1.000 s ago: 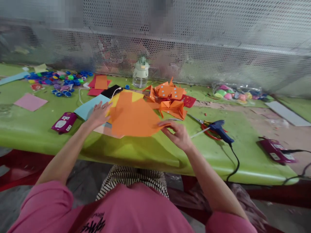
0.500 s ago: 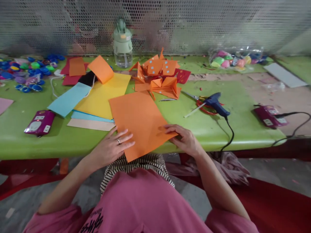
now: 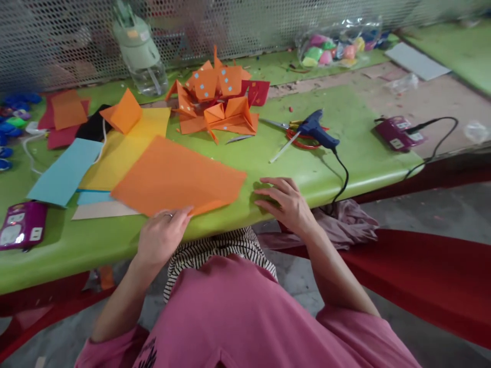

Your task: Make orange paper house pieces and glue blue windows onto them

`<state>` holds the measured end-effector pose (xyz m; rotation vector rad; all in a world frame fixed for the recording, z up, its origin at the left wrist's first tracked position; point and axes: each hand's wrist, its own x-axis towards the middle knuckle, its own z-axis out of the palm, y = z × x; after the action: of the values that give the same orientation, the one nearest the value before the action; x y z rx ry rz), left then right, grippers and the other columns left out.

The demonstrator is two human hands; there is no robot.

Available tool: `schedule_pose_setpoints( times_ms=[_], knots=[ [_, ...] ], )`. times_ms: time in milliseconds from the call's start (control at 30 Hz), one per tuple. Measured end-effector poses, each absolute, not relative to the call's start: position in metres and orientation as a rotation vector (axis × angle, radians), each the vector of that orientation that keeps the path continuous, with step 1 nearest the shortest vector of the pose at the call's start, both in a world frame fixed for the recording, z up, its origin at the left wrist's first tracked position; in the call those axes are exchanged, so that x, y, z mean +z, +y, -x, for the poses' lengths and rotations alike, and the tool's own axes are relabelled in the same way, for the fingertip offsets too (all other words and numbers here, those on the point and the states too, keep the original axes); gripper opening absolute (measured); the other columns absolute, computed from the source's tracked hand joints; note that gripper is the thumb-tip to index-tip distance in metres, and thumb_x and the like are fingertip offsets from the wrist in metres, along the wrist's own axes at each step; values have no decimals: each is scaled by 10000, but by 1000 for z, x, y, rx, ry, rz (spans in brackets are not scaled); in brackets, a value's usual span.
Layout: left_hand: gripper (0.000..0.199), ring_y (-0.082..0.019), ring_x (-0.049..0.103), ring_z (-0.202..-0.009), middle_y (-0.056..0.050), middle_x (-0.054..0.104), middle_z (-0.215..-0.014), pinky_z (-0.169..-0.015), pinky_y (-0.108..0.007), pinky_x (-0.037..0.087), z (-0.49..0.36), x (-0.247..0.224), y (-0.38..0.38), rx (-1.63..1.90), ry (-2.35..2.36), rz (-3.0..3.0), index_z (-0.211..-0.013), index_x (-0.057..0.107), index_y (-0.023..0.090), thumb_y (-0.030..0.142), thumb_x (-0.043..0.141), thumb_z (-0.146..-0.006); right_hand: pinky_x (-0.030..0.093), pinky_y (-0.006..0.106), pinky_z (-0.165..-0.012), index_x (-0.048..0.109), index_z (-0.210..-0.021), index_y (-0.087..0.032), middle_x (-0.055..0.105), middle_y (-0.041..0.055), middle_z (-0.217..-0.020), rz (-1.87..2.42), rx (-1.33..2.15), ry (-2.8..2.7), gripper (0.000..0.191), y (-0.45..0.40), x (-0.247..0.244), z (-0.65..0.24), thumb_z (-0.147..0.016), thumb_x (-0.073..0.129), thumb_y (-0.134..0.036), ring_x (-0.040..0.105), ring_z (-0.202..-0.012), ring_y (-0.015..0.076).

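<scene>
A large orange sheet of paper [image 3: 180,176] lies aslant at the table's front edge, partly over a yellow sheet [image 3: 148,128]. My left hand [image 3: 163,232] pinches its near edge, thumb on top and the other fingers mostly hidden beneath. To the right of the paper, apart from it, my right hand [image 3: 284,202] hovers low over the green table with fingers spread and nothing in them. Beyond the sheet stand folded orange paper pieces [image 3: 220,89] with pale dots. A blue glue gun [image 3: 316,130] rests on red-handled scissors [image 3: 301,142] farther right.
Light blue paper [image 3: 69,171] and a purple power socket [image 3: 23,225] lie at left; another purple socket [image 3: 399,134] sits at right. A water bottle [image 3: 141,56] stands by the mesh screen. Back right is a clear bag of colourful pieces [image 3: 337,48]. The glue gun's cord hangs over the front edge.
My right hand has let go of the orange sheet and is now apart from it. The sheet has turned and shifted left, with my left hand now gripping its near edge. The view has swung right.
</scene>
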<state>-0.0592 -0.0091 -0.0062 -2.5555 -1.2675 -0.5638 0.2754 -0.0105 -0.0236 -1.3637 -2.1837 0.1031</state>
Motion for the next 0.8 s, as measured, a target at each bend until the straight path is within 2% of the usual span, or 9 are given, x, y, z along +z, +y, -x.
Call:
schedule_pose_setpoints(
  times_ms=[133, 267, 333, 367, 467, 533, 633, 800],
  knots=[
    [355, -187, 720, -645, -46, 790, -797, -584, -285, 505, 56, 2, 2, -444, -1467, 2759, -1020, 713, 198, 345, 395, -1077, 499, 547, -1038, 516, -1476, -240, 613, 163, -1434, 1341, 125, -2184, 614, -14, -27, -273, -919, 694, -427, 566, -1278, 341],
    [348, -174, 767, -947, -46, 803, -1088, -781, -266, 578, 57, 18, 4, -510, -1481, 3167, -1058, 675, 222, 381, 367, -1079, 430, 584, -1114, 418, -1558, -281, 476, 137, -1590, 1297, 212, -2270, 671, -11, -24, -266, -941, 663, -374, 420, -1457, 354],
    [314, -157, 751, -1045, -25, 782, -1185, -852, -246, 572, 60, 23, 2, -566, -1492, 3298, -1079, 666, 241, 380, 385, -1071, 424, 575, -1114, 480, -1519, -292, 500, 119, -1575, 1247, 247, -2307, 606, -10, -23, -263, -940, 655, -328, 436, -1446, 343],
    [299, -150, 753, -1030, -19, 785, -1175, -844, -235, 568, 61, 24, 1, -581, -1530, 3321, -1085, 667, 246, 379, 400, -1065, 434, 561, -1098, 536, -1475, -288, 534, 116, -1546, 1227, 241, -2311, 550, -11, -23, -262, -939, 656, -320, 471, -1413, 339],
    [267, -141, 752, -808, -14, 803, -953, -704, -216, 535, 60, 24, 1, -573, -1789, 3183, -1034, 673, 233, 366, 441, -1037, 466, 496, -1007, 692, -1270, -270, 678, 100, -1368, 1242, 179, -2280, 322, -13, -26, -260, -957, 648, -331, 592, -1221, 300],
    [251, -146, 698, -668, -10, 750, -763, -613, -227, 470, 56, 23, 5, -536, -1979, 2957, -945, 656, 216, 359, 462, -1017, 460, 456, -958, 728, -1159, -268, 747, 69, -1229, 1305, 164, -2233, 215, -15, -27, -259, -984, 618, -326, 627, -1093, 261],
    [234, -158, 618, -591, -4, 645, -643, -561, -250, 363, 46, 20, 16, -408, -2128, 2650, -886, 612, 206, 365, 487, -1004, 450, 421, -888, 727, -1055, -256, 776, 49, -1083, 1402, 169, -2121, 184, -17, -28, -260, -1014, 573, -346, 632, -962, 228],
    [277, -186, 611, -642, -48, 676, -766, -543, -276, 259, 26, 19, 31, -157, -2145, 2386, -994, 604, 191, 411, 442, -1040, 445, 433, -864, 712, -939, -247, 743, 66, -1014, 1549, 160, -1908, 227, -20, -30, -259, -1000, 584, -424, 608, -940, 244]
  ],
)
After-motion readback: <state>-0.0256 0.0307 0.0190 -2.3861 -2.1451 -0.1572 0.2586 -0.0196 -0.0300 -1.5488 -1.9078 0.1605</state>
